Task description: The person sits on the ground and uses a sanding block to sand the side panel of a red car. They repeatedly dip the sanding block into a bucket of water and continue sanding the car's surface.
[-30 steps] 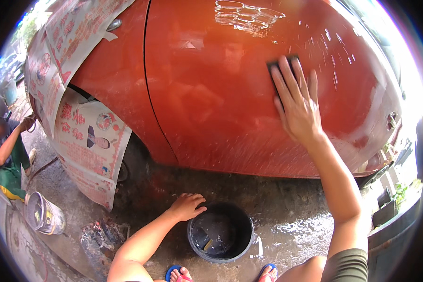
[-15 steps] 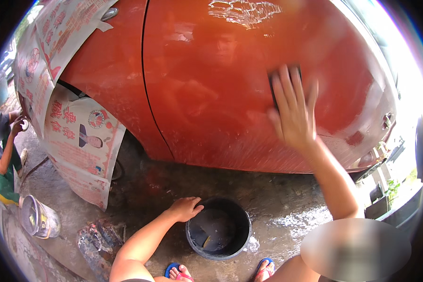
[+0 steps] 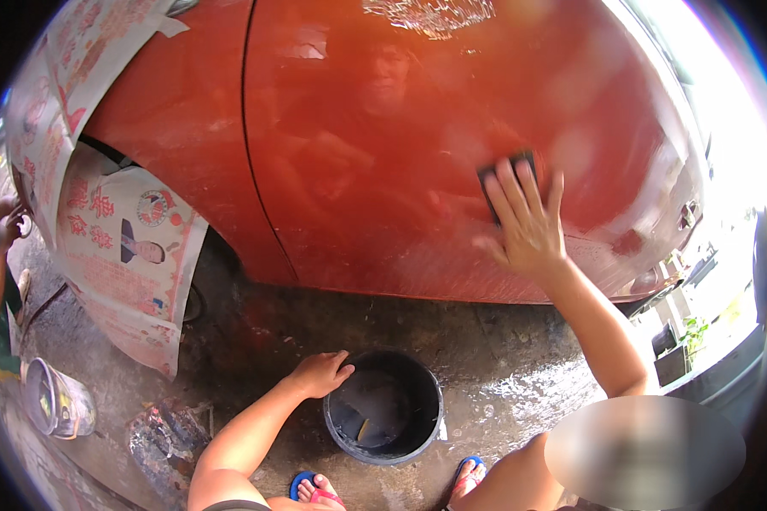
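Observation:
My right hand [image 3: 528,223] lies over a dark sanding sheet [image 3: 493,194] and holds it flat against the glossy red car panel [image 3: 375,187]. Its fingers stretch across the sheet, with the thumb out at the left. Low in the middle stands a black bucket [image 3: 435,426] holding cloudy water and a dark piece with a yellowish edge. My left hand [image 3: 318,375] is at the bucket's upper left rim, fingers bent over it and thumb toward the inside; part of that grip is hidden.
Printed paper sheeting [image 3: 119,281] covers the car's left part and hangs near the floor. A stained white bucket [image 3: 60,400] and a paint-crusted object [image 3: 166,443] stand at the left. Beyond, another person's hand [image 3: 10,226] shows. Wet concrete [image 3: 520,409] lies below the car.
My right hand and the sanding sheet have slid slightly down the panel. The whole view has shifted a little; my left hand keeps its place at the bucket rim.

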The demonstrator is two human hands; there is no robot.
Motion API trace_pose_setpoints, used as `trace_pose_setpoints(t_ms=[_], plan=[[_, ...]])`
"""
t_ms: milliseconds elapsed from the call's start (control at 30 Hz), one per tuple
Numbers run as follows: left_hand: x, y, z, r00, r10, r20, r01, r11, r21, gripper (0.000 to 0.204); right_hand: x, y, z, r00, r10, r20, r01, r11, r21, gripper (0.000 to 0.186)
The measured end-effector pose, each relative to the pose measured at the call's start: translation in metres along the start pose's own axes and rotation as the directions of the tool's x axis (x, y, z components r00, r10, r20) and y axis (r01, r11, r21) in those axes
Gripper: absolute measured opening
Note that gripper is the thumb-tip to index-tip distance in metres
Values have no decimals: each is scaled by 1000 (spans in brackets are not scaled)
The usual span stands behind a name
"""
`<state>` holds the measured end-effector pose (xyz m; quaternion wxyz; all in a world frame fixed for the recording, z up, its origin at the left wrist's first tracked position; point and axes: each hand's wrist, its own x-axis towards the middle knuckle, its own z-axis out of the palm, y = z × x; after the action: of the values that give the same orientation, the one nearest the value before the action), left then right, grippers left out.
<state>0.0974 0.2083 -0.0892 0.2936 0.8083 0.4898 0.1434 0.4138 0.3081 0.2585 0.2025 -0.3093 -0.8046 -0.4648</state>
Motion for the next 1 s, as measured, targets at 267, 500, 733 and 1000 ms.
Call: trace_pose_setpoints(t_ms=[267, 500, 733, 1000], plan=[[2, 5, 2, 999, -39, -19, 39, 999, 6, 46, 160, 7, -63, 981, -134, -138, 111, 980, -164, 89], [0, 3, -2, 996, -77, 42, 79, 995, -56, 47, 180, -5, -57, 954, -122, -275, 101, 991, -91, 89], [-4, -4, 6, 999, -1, -41, -5, 990, -138, 48, 64, -17, -6, 971, -210, -111, 213, 977, 12, 82], [3, -4, 5, 1000, -24, 10, 25, 998, -58, 48, 136, -1, -56, 925, -374, 63, 379, 921, -94, 84]])
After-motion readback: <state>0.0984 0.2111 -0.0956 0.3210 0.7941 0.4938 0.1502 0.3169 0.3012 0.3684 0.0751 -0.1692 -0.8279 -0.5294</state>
